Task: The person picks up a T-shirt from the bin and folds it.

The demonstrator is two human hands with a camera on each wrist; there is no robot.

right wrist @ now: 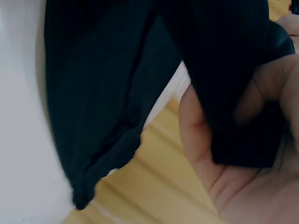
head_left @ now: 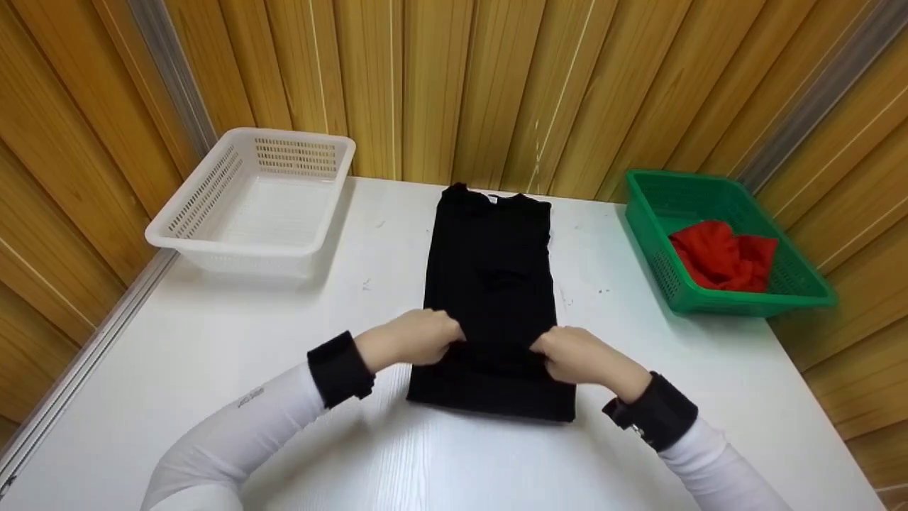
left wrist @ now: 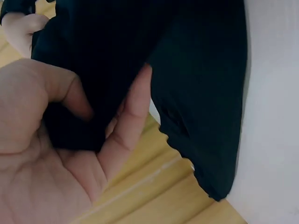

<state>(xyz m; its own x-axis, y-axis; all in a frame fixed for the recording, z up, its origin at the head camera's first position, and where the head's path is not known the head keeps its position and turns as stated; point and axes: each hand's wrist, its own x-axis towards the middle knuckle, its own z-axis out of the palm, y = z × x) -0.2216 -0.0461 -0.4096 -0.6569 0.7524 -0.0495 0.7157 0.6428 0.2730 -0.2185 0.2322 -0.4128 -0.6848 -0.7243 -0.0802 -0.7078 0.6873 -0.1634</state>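
Note:
A black shirt (head_left: 489, 277), folded into a long narrow rectangle, lies on the white table with its neckline and a small pale label at the far end. My left hand (head_left: 422, 337) pinches the left side of its lower layer between thumb and fingers. On the opposite side my right hand (head_left: 578, 358) pinches the matching part. In the left wrist view the black cloth (left wrist: 112, 65) hangs between thumb and fingers. The right wrist view shows a squared corner of cloth (right wrist: 243, 144) within the right hand's grip. A folded edge lies nearest me, below both hands.
At the left back stands a white plastic basket (head_left: 245, 248) with nothing visible inside. A green basket (head_left: 745, 301) at the right holds a crumpled red cloth (head_left: 723, 255). Wood-patterned walls (head_left: 440, 85) border the white table (head_left: 355, 454).

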